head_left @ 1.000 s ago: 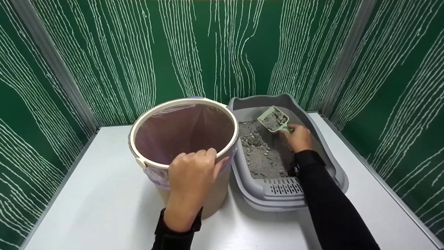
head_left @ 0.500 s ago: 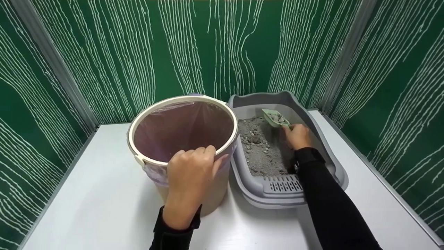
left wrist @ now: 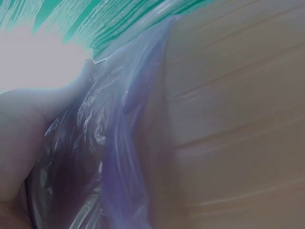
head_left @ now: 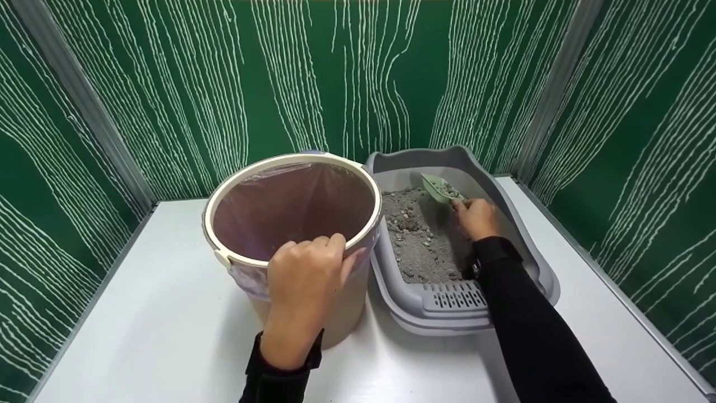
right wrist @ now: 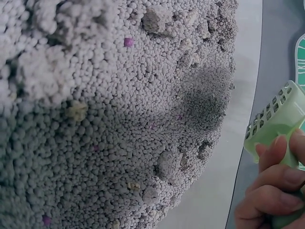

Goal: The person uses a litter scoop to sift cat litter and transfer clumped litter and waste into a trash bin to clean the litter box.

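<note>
My left hand (head_left: 306, 274) grips the near rim of a round beige trash can (head_left: 341, 319), fingers hooked over the edge. A thin purple bag (left wrist: 126, 157) lines the can and is folded down outside the rim. In the grey litter box (head_left: 397, 308) to the right, my right hand (head_left: 480, 218) holds a green litter scoop (head_left: 439, 190) by its handle. Some litter and clumps sit in the scoop, which is tilted above the litter (head_left: 430, 260). Slots along the scoop's side show in the right wrist view, with my fingers (right wrist: 267, 200) curled round the handle.
Both containers stand side by side on a white table (head_left: 162, 313). Green walls (head_left: 291, 73) with white wavy lines enclose the back and sides. Loose clumps (head_left: 411, 224) lie on the litter's surface, and a slotted step (head_left: 456, 296) forms the box's front.
The scoop has tipped from facing up to a more sideways tilt, and less litter shows in it. The left hand keeps its grip on the rim.
</note>
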{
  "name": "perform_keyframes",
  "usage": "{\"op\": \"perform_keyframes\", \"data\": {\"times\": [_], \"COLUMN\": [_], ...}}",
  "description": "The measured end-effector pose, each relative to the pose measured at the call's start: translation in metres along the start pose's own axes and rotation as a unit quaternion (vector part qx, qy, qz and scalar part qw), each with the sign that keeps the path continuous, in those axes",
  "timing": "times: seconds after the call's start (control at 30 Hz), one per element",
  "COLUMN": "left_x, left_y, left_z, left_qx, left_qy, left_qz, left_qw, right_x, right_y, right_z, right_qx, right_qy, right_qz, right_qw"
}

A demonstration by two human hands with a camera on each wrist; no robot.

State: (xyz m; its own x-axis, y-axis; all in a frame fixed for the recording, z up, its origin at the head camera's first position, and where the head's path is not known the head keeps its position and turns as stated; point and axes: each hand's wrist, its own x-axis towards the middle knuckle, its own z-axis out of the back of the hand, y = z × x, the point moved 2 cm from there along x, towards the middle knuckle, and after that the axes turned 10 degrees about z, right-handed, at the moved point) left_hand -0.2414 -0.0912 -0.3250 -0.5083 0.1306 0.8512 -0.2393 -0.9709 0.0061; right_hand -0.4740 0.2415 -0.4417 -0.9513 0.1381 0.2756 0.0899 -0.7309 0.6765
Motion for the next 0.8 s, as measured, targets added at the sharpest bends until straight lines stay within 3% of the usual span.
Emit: {"op": "perform_keyframes", "data": {"times": [0.33,0.8], "left_x": [-0.0019,-0.0010], "left_y": [-0.0003,-0.0008], "left_z": [0.0004,0.0005], "left_qx": [-0.001,-0.001], "left_qy": [0.001,-0.001], "left_qz": [0.002,0.001], "left_qw": [1.0000,1.0000], "right_x": [-0.0020,-0.0028], "right_y": [0.0018,0.0029], "right_z": [0.0016,0.0052], "right_qx": [-0.036,-0.039], "right_qy": [-0.024,-0.048], "right_qz": [0.037,0.060], "right_qw": [0.9984,0.9963]}}
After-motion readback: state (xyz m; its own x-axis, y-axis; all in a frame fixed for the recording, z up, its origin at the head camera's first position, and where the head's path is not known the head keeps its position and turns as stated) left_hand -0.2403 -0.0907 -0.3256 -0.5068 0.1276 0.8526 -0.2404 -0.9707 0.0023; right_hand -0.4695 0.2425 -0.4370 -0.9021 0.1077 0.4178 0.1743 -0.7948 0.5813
